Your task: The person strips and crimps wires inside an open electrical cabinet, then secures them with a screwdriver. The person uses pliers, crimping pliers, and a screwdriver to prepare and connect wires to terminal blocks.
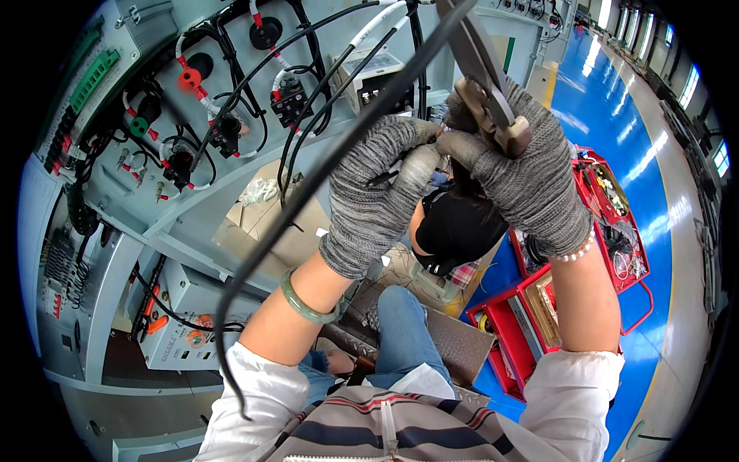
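Both my hands wear grey knitted gloves with bare fingertips, and they meet at the upper middle. My left hand (377,185) is closed, its thumb and fingers pinched together; a small dark bit shows between the fingers, too hidden to name. Closed beside it, my right hand (535,173) grips a pair of metal pliers (479,65). One end of the pliers points up past the top of the picture, while the worn brownish end lies by my right fingers. A black cable (300,204) runs diagonally, close in front, from the top down to my left sleeve.
At left stands a grey cabinet (185,219) with black cables, red-and-white cable ends and a green terminal strip (94,81). Someone in a black top (459,231) crouches below my hands. Red toolboxes (512,331) lie open at right, by a blue floor lane (608,100).
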Demonstrator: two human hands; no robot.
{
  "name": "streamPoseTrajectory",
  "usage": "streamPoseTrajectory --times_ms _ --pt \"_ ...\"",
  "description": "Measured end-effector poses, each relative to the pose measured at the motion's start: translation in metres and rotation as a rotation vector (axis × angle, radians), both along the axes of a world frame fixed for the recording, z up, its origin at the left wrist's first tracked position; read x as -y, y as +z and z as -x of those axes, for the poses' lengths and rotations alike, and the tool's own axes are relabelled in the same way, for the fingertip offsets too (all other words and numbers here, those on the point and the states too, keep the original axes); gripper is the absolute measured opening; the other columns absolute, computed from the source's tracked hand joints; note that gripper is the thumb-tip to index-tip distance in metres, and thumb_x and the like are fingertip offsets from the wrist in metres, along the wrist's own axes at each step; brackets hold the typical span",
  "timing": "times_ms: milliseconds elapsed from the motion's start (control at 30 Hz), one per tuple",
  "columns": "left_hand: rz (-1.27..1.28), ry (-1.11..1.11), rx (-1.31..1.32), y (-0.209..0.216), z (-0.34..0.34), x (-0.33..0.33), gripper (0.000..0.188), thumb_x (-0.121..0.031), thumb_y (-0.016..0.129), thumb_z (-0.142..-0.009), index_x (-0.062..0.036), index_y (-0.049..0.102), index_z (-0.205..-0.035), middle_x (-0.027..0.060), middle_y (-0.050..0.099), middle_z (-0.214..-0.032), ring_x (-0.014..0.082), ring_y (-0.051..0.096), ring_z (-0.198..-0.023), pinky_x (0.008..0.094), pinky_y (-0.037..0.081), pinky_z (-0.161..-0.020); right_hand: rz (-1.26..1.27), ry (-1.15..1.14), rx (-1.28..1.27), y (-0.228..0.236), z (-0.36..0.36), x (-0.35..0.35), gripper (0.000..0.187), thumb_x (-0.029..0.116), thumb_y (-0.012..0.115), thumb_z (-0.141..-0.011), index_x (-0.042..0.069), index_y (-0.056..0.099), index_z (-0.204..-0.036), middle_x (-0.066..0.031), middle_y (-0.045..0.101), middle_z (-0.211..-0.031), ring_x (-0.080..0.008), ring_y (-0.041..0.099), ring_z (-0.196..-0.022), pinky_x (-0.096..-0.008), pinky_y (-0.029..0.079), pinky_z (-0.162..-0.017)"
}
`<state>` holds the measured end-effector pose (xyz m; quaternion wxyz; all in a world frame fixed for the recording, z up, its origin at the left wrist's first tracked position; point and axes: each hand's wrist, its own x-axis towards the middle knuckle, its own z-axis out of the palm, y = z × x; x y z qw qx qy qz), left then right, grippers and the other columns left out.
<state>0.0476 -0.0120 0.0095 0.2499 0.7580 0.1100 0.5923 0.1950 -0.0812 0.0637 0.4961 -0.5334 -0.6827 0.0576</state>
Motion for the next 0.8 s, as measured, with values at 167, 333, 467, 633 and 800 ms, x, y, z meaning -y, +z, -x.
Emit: streamPoseTrajectory --times_ms 167,333,467,633,800 --pt "0.021 0.009 -0.055 -0.005 0.001 0.000 0.028 -0.005 0.066 -0.076 0.0004 0.058 -0.103 0.0089 0.058 -0.101 0.0149 0.056 -0.091 0.0278 0.046 -0.080 -0.082 0.041 0.065 0.003 0.005 0.002 0.031 0.015 0.067 -0.075 0.002 0.057 -0.100 -0.0091 0.062 -0.085 -0.0167 0.061 -0.073 -0.0305 0.050 -0.062" --pt "0.238 -0.034 0.046 0.001 -0.003 0.013 0.021 -0.003 0.056 -0.079 -0.0007 0.057 -0.099 0.0091 0.059 -0.095 0.0159 0.058 -0.089 0.0280 0.047 -0.080 -0.177 0.041 0.235 0.007 0.005 -0.002 0.034 0.015 0.068 -0.070 0.001 0.055 -0.098 -0.0155 0.058 -0.084 -0.0313 0.060 -0.077 -0.0361 0.049 -0.068" --pt "0.374 -0.259 0.156 -0.015 0.007 0.011 0.019 -0.005 0.054 -0.083 0.0007 0.054 -0.101 0.0099 0.057 -0.104 0.0159 0.055 -0.094 0.0301 0.044 -0.086 -0.205 0.028 0.220 0.002 0.001 0.003 0.039 0.014 0.068 -0.069 0.002 0.053 -0.103 -0.0176 0.059 -0.087 -0.0322 0.061 -0.080 -0.0358 0.049 -0.071" --pt "0.346 -0.084 0.097 -0.013 0.012 0.010 0.019 -0.010 0.053 -0.086 -0.0008 0.055 -0.103 0.0075 0.060 -0.097 0.0136 0.056 -0.089 0.0278 0.045 -0.081 0.014 0.065 0.309 0.009 -0.005 0.012 0.042 0.011 0.068 -0.064 0.002 0.055 -0.102 -0.0157 0.060 -0.090 -0.0300 0.061 -0.082 -0.0346 0.049 -0.074" --pt "0.393 -0.072 0.124 -0.008 0.010 0.005 0.024 -0.022 0.055 -0.087 -0.0016 0.058 -0.099 0.0060 0.061 -0.085 0.0106 0.056 -0.072 0.0237 0.046 -0.064 0.005 -0.100 0.449 -0.003 -0.024 0.011 0.031 0.018 0.066 -0.070 0.005 0.061 -0.097 -0.0149 0.058 -0.081 -0.0287 0.060 -0.078 -0.0371 0.048 -0.070"
